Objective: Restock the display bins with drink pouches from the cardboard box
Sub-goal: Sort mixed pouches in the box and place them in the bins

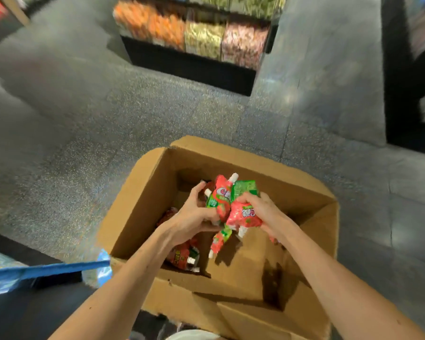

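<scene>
- Reaching down into the cardboard box [142, 204], both hands hold one bunch of drink pouches [222, 200] between them, up above the bottom of the box.
- The left hand [194, 214] has its fingers curled round the left side of the bunch. The right hand [263, 212] has its fingers curled over a red pouch on the right side.
- One hanging pouch [220, 239] dangles under the bunch with its white cap at the bottom. It looks loose and may drop.
- The pouches look soft, squishy and shiny, so they could slip. I think they are a bit heavy with drink inside. The best place to hold is round the fat middle, not by the little cap.
- More spare pouches [182, 256] lie low in the box, under the left arm.
- The box sits on a grey speckled floor [84, 119]. A blue thing [47, 268] lies beside the box on the left; I cannot tell what it is.
- Far off, the display bins [201, 35] stand well apart from the box, full of blurry orange, green and pink packs.
</scene>
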Action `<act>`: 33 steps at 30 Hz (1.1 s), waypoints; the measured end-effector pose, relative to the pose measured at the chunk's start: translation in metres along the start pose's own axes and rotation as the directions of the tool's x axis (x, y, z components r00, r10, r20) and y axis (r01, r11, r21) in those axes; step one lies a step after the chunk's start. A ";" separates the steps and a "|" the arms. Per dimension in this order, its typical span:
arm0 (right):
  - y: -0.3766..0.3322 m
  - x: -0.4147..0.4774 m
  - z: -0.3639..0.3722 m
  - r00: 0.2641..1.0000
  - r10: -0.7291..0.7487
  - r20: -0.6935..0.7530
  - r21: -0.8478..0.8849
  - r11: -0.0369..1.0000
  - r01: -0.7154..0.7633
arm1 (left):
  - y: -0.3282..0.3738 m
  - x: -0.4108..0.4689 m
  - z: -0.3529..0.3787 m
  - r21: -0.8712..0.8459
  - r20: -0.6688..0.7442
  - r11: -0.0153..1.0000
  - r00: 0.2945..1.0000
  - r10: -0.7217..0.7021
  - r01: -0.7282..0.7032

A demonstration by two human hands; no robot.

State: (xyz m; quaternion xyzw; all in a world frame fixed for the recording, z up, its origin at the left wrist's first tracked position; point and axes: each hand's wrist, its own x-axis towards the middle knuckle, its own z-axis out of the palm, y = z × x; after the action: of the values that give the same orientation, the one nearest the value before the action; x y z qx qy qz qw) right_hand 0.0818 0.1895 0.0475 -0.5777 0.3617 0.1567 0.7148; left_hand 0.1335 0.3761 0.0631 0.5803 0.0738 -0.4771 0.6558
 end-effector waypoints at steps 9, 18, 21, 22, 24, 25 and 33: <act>-0.067 -0.103 0.006 0.889 -0.241 0.389 -0.164 0.932 0.324 | 0.015 -0.128 0.050 -0.138 -0.186 0.932 0.933 0.308 -0.335; -0.058 -0.212 0.107 0.643 -0.181 0.744 0.209 0.977 0.032 | -0.016 -0.292 0.047 -0.253 -0.540 0.558 0.594 0.596 -0.790; -0.040 -0.262 0.156 0.533 -0.152 0.832 0.214 0.975 -0.056 | -0.037 -0.352 0.047 -0.112 -0.697 0.516 0.437 0.569 -0.850; -0.032 -0.279 0.171 0.486 -0.150 0.861 0.199 0.979 -0.051 | -0.045 -0.371 0.045 -0.087 -0.732 0.490 0.389 0.560 -0.868; -0.015 -0.318 0.199 0.367 -0.172 0.914 0.192 0.981 -0.018 | -0.065 -0.412 0.042 -0.021 -0.801 0.440 0.279 0.529 -0.898; -0.005 -0.336 0.213 0.319 -0.188 0.929 0.199 0.980 -0.004 | -0.076 -0.433 0.042 0.016 -0.832 0.421 0.222 0.509 -0.907; 0.106 -0.478 0.310 0.200 0.007 0.980 -0.039 0.987 0.157 | -0.168 -0.600 0.039 0.385 -0.902 0.408 -0.244 0.356 -0.828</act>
State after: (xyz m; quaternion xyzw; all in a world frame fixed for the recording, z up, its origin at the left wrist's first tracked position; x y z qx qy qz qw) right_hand -0.2117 0.6039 0.3275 -0.4113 -0.2098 0.4740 0.7498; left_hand -0.3235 0.6895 0.3495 0.5357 0.2373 0.4194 0.6934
